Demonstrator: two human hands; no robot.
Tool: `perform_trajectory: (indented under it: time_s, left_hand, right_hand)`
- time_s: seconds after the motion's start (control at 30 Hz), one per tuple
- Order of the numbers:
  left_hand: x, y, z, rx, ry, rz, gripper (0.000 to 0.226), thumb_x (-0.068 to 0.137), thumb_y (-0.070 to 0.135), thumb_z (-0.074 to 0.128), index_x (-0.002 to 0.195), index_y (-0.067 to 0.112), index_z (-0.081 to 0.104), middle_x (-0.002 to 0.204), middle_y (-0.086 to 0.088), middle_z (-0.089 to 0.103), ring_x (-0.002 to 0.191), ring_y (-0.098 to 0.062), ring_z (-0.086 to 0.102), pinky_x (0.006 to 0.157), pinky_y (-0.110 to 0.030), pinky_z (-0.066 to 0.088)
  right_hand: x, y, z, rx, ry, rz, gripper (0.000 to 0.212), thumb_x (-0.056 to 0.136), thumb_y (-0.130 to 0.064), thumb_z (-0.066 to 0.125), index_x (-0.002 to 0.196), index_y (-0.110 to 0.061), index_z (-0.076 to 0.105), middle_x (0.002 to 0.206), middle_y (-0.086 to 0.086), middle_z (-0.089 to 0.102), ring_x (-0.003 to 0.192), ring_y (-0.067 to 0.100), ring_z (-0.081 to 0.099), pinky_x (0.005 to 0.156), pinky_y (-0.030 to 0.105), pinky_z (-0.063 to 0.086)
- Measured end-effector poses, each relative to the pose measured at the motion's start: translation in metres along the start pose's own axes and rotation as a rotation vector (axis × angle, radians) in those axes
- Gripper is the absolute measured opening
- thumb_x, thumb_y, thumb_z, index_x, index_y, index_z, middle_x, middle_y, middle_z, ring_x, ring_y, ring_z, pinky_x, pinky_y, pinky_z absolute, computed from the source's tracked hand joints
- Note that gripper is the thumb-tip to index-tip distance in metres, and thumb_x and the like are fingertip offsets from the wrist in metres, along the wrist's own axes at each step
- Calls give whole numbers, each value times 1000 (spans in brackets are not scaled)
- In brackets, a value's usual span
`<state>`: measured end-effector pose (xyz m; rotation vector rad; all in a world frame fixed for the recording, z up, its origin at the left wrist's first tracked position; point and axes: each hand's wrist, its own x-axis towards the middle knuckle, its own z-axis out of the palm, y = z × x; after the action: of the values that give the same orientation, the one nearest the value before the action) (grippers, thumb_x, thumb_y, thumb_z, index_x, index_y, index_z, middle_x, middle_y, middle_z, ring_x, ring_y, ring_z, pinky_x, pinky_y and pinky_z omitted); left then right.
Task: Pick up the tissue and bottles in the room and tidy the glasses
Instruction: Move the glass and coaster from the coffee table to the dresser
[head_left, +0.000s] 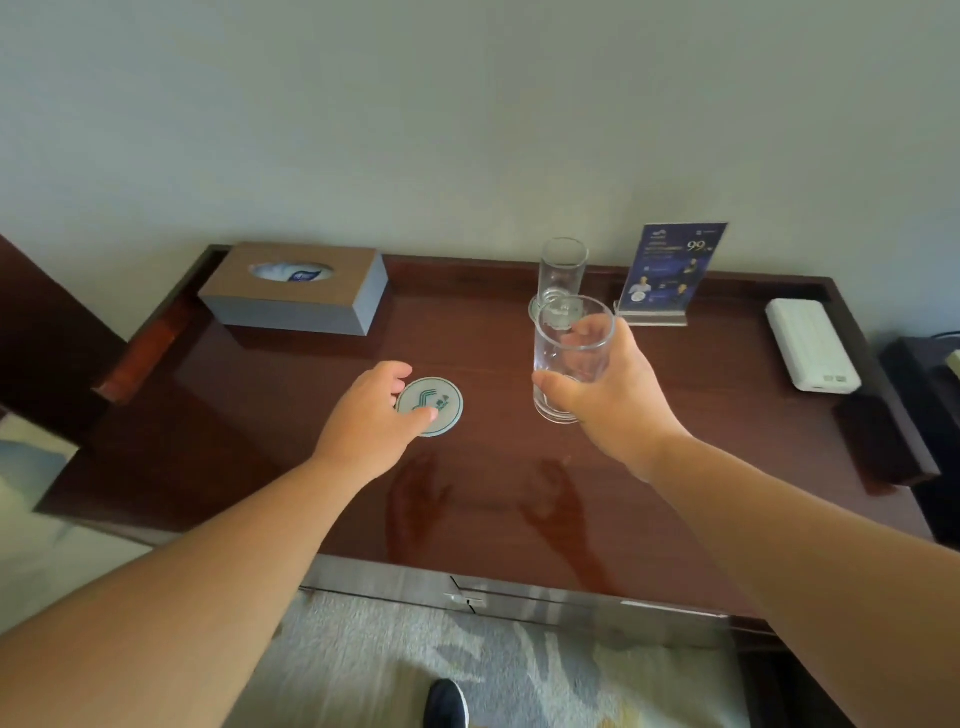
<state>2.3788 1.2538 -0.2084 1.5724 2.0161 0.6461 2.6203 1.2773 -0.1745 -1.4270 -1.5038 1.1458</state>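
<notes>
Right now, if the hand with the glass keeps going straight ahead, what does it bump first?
Probably the other glass standing just behind it near the wall. The right hand holds its glass almost in line with that one, though depth is hard to judge.

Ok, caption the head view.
Right hand holds clear drinking glass; left hand touches round white coaster.

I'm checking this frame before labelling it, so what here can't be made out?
All in the head view:
- Small print on the blue card: too small and blurred.
- Coaster under the far glass: mostly hidden by the held glass and right hand.
- Near edge of the other coaster: covered by left hand fingers.
- Dark object at the right edge: cut off.
</notes>
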Motion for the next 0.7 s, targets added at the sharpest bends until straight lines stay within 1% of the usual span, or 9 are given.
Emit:
perform_trajectory:
  time_s: [0.1,0.17,0.23,0.3,0.4,0.47,0.57,0.7]
  left_hand:
    - [20,-24,10,72,-61,-55,56,80,36,68,130,23,48,126,0,54,109,-17,56,90,-35,46]
    - [32,-35,18,118,-93,-81,54,80,37,67,128,23,49,124,-1,54,110,-19,55,87,-35,46]
    - [44,-43,26,160,-121,-95,56,78,40,68,127,22,49,122,-2,53,111,-21,54,88,-38,46]
    - [53,-47,33,202,-130,-107,57,76,42,69,126,21,51,120,-2,51,112,-23,52,88,-40,47]
    - [65,-47,39,297,-101,-147,58,73,47,71,119,16,52,115,-4,47,109,-26,50,81,-38,45]
    - [71,-46,40,349,-87,-168,63,70,51,73,115,12,50,115,-6,46,110,-27,49,81,-39,45]
    - [78,-45,42,364,-101,-187,66,67,50,76,111,10,48,115,-7,45,109,-28,50,81,-39,46]
    - [85,-42,44,293,-164,-246,68,67,43,79,115,9,44,119,-8,43,112,-29,48,85,-40,45]
  right_hand:
    - [12,3,18,-9,-8,10,52,73,-28,79,113,-33,46,112,-12,63,106,4,62,85,29,53]
    - [19,3,28,-19,-16,25,53,73,-27,79,114,-30,46,112,-13,63,105,2,62,83,26,53]
    - [26,4,36,-24,-18,38,53,74,-25,79,115,-29,46,109,-13,63,101,-1,63,78,22,52]
    - [33,6,44,-27,-9,48,52,74,-24,79,115,-28,47,108,-13,63,101,-1,63,77,21,52]
    - [43,9,53,-25,-4,64,54,74,-24,80,117,-27,47,111,-13,62,106,2,62,85,26,52]
    - [49,11,58,-26,-4,78,54,74,-25,80,116,-28,47,113,-12,62,108,5,61,89,30,53]
    - [56,13,64,-16,3,94,54,72,-26,80,115,-30,47,114,-11,62,108,6,62,89,34,54]
    - [61,10,68,-27,10,108,54,74,-26,79,116,-29,46,113,-11,61,106,4,62,85,31,55]
